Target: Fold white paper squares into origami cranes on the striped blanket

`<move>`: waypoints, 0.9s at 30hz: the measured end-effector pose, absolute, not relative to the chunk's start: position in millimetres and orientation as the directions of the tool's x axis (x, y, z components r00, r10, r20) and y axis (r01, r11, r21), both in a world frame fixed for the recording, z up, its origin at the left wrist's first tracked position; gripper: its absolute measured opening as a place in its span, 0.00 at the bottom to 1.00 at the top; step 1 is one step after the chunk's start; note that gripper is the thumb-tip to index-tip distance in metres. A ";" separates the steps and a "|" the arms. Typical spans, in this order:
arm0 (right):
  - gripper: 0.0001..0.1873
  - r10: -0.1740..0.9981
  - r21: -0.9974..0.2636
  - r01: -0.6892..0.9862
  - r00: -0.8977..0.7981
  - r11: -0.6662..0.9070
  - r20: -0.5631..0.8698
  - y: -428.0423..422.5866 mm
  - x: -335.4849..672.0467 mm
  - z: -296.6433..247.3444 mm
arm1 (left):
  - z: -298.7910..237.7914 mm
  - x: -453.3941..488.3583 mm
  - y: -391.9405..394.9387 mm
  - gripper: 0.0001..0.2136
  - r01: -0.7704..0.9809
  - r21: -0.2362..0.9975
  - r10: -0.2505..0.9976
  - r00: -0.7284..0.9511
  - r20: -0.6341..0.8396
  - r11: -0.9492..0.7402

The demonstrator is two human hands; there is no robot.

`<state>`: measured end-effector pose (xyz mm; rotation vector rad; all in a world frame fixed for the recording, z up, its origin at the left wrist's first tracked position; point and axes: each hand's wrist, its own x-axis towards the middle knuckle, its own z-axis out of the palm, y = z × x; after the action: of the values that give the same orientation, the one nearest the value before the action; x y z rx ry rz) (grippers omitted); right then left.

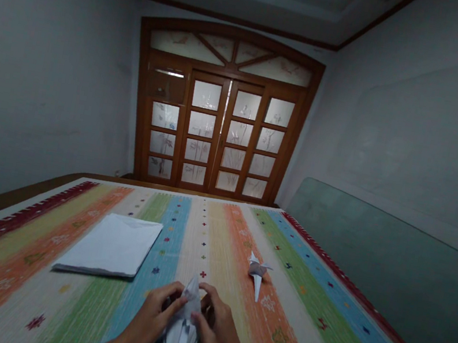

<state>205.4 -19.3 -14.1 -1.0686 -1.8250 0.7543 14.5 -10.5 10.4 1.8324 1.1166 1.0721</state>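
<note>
Both hands meet low in the middle of the view on a folded white paper figure (184,328), long and narrow with a pointed top. My left hand (154,318) pinches its left side with curled fingers. My right hand (216,329) pinches its right side the same way. The figure stands over the striped mat (57,306). A finished white paper crane (257,271) lies on the mat a little beyond and to the right of my right hand.
A stack of white paper sheets (113,246) lies on the mat to the far left of my hands. A green glass panel (390,280) leans along the right wall. Wooden glazed doors (217,134) close the far end of the room.
</note>
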 end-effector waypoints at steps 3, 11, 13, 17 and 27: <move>0.11 0.899 -0.837 0.335 -0.227 0.434 0.375 -18.5 203.3 -10.5 | 11.0 16.7 -13.7 0.24 0.360 0.852 0.914 0.286 0.287 -0.380; 0.14 0.868 -0.783 0.380 -0.157 0.493 0.470 -16.9 203.4 -7.7 | 1.6 19.0 -19.7 0.16 0.467 0.715 0.841 0.425 0.334 -0.521; 0.12 0.855 -0.764 0.389 -0.170 0.515 0.490 -17.3 203.5 -7.9 | -1.0 18.4 -20.3 0.14 0.493 0.679 0.828 0.447 0.339 -0.544; 0.10 0.828 -0.731 0.396 -0.187 0.556 0.529 -18.0 202.4 -6.5 | -1.5 17.3 -20.7 0.14 0.490 0.661 0.811 0.469 0.349 -0.568; 0.10 0.830 -0.736 0.394 -0.168 0.551 0.532 -19.8 201.5 -3.2 | 1.7 14.1 -22.1 0.23 0.372 0.746 0.808 0.457 0.370 -0.552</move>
<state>201.5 -19.8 -3.2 -1.0154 -1.7757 0.5395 14.1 -22.1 1.7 2.1289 0.9804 0.9783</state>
